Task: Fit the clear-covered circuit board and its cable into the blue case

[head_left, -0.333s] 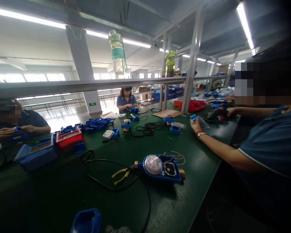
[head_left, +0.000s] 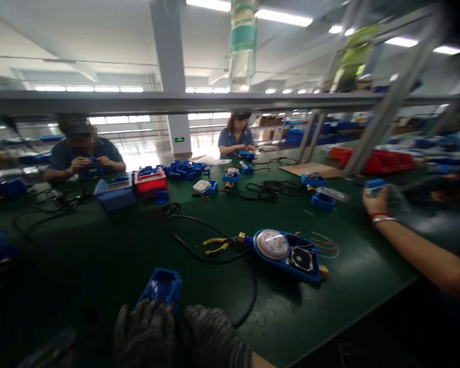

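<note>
Both my hands wear grey gloves at the bottom of the view. My left hand (head_left: 144, 332) lies over the near end of a blue open plastic housing (head_left: 161, 286), its fingers bent onto it. Just to the right, my right hand (head_left: 214, 335) is closed with the fingers curled; what it holds, if anything, is hidden. Ahead on the right lies a blue water meter (head_left: 285, 255) with a round pale dial, a black-and-white square part, brass ends and loose thin wires. Yellow-handled pliers (head_left: 216, 246) rest beside its left brass end, near a black cable (head_left: 255, 291).
A blue bin (head_left: 115, 197) and a red bin (head_left: 151, 184) stand at the back left, by piled blue parts (head_left: 186, 169). A co-worker's hand (head_left: 375, 199) holds a blue part on the right. Two other people sit opposite. An overhead shelf (head_left: 199, 102) crosses the view.
The view has turned left and down, so the scene sits further right. Both my gloved hands have come into view, the left one now on the blue housing.
</note>
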The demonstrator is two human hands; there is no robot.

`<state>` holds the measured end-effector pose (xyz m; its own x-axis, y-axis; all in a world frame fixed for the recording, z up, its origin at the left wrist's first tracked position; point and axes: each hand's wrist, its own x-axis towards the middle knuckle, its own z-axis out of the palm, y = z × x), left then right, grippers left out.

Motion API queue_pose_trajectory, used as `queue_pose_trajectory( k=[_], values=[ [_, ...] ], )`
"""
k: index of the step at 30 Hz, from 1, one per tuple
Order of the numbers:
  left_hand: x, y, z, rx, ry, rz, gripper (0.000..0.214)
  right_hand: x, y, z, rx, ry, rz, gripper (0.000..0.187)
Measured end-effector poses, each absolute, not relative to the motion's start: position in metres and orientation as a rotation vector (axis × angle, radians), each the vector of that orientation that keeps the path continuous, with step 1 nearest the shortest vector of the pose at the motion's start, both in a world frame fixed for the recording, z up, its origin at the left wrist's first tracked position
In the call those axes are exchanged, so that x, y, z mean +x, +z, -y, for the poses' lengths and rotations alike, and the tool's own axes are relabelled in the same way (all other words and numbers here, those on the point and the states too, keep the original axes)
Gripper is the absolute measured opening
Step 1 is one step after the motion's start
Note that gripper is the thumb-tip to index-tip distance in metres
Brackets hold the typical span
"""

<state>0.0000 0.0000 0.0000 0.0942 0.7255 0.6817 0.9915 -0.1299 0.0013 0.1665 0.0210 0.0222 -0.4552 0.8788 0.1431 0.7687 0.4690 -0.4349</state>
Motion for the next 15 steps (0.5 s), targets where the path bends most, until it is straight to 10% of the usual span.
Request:
queue_pose_trajectory(
  k=[15],
  values=[
    [0.014,0.028,0.009,-1.639,-0.733,2.046,0.02,0.247,-0.019,-0.013,-1.046,0.038,2.506,0.029]
  ],
)
